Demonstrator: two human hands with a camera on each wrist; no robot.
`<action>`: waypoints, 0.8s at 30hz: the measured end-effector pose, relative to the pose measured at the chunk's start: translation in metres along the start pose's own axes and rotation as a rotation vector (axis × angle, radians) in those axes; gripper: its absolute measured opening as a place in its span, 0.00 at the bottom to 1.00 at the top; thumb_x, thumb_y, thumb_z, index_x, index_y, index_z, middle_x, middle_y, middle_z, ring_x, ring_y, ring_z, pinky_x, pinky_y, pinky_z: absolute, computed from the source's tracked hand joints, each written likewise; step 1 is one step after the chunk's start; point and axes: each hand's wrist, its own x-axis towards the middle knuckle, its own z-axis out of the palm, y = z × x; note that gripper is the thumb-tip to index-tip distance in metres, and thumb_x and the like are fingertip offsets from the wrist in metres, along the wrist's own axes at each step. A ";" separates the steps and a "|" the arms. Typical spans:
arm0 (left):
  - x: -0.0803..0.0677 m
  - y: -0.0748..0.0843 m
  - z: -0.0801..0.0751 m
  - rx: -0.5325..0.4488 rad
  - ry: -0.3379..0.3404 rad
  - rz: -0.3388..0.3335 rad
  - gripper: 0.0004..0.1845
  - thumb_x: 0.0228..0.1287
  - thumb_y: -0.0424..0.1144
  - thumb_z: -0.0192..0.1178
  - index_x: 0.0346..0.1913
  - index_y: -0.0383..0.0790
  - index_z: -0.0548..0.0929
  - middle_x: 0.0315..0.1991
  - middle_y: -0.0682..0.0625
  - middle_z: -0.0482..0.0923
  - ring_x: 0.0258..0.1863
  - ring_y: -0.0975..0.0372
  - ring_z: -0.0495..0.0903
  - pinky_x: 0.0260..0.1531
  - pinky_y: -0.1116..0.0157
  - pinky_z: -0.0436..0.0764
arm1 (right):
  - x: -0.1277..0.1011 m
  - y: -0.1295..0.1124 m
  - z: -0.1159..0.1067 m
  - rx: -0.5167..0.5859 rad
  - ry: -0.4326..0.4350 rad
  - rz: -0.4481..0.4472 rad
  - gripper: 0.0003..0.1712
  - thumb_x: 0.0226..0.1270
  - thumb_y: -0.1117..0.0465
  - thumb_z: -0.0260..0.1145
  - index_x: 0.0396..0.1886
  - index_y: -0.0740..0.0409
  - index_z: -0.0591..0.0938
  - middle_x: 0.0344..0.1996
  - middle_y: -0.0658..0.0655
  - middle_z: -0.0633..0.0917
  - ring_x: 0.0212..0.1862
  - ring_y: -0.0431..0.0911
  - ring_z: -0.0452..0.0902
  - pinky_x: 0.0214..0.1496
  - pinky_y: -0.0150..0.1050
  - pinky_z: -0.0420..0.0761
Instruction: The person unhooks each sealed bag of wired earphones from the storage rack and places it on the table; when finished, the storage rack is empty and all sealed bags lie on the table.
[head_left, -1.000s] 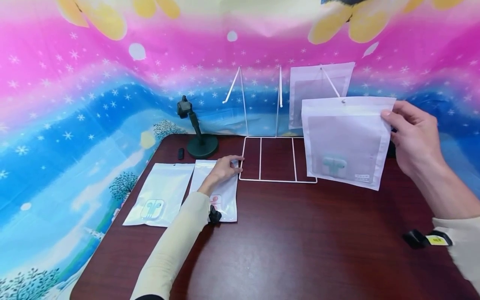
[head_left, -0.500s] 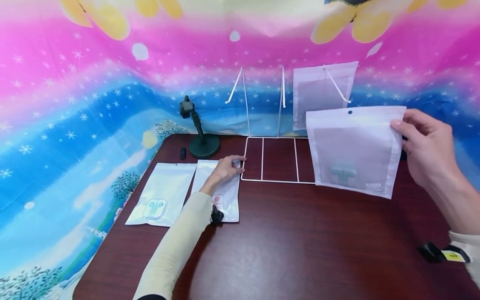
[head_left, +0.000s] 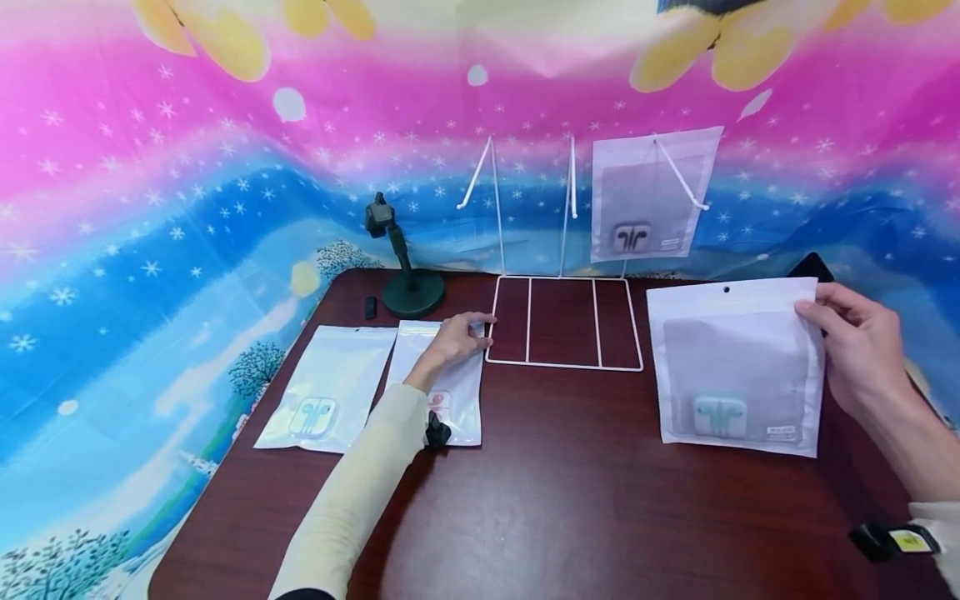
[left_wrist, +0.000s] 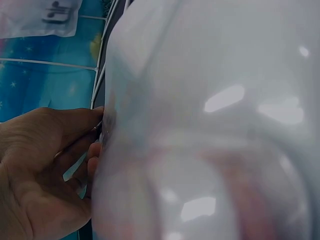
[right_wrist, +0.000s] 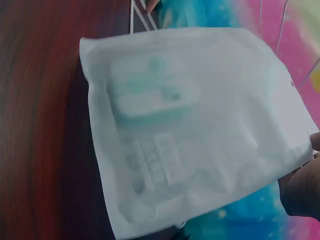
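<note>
1. The right hand (head_left: pixel 858 354) pinches the upper right corner of a frosted white earphone pouch (head_left: pixel 738 367), thumb on the front face and fingers curled behind it; the right wrist view shows only a thumb tip at the pouch's corner.
2. That pouch lies at about 3 o'clock from the centre of the dark wood table (head_left: pixel 570 500), its lower edge down on the tabletop; whether the held corner also rests flat cannot be told. A mint-green earphone case (head_left: pixel 718 416) shows through its lower half, with a small label beside it.
3. The left hand (head_left: pixel 456 337) rests at the top of a glossy white pouch with a pink case (head_left: pixel 444 385), at about 9 o'clock from the table's centre. In the left wrist view its thumb and fingers are curled at the pouch's edge, nipping it.
4. Just at 9 o'clock of that pouch lies a second glossy pouch with a green earphone case (head_left: pixel 326 387), flat and untouched.
5. A white wire display rack (head_left: pixel 564 321) stands at 12 o'clock between the hands, its base frame touching the left fingertips' pouch edge.
6. A frosted pouch with a grey earphone case (head_left: pixel 651 196) hangs on the rack's right hook.
7. A black phone stand (head_left: pixel 405 279) sits at 11 o'clock, a small black object just to its left.
</note>
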 end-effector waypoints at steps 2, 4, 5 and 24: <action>0.000 0.000 0.000 0.003 0.001 0.000 0.24 0.72 0.37 0.67 0.68 0.48 0.82 0.43 0.44 0.78 0.35 0.56 0.74 0.38 0.63 0.73 | 0.004 0.005 -0.007 0.011 0.002 0.022 0.09 0.72 0.69 0.69 0.45 0.55 0.91 0.34 0.46 0.86 0.34 0.38 0.81 0.31 0.27 0.82; 0.000 0.000 0.000 0.004 0.001 0.000 0.24 0.72 0.37 0.67 0.68 0.48 0.82 0.43 0.44 0.78 0.35 0.56 0.74 0.38 0.63 0.73 | 0.008 0.010 -0.014 0.012 0.005 0.057 0.09 0.71 0.68 0.70 0.45 0.53 0.91 0.35 0.45 0.87 0.33 0.37 0.82 0.31 0.28 0.82; 0.001 0.000 0.000 0.003 0.001 0.000 0.24 0.71 0.37 0.67 0.68 0.48 0.82 0.42 0.44 0.78 0.35 0.56 0.74 0.38 0.63 0.73 | 0.010 0.014 -0.017 0.021 0.006 0.077 0.09 0.71 0.67 0.70 0.45 0.52 0.91 0.36 0.44 0.87 0.33 0.37 0.82 0.30 0.28 0.81; 0.002 -0.001 0.000 -0.015 0.001 0.000 0.24 0.71 0.36 0.67 0.68 0.48 0.82 0.46 0.44 0.79 0.35 0.57 0.75 0.44 0.61 0.74 | 0.041 0.083 -0.050 -0.159 0.046 0.419 0.17 0.76 0.53 0.68 0.60 0.43 0.77 0.40 0.36 0.79 0.36 0.31 0.78 0.33 0.30 0.80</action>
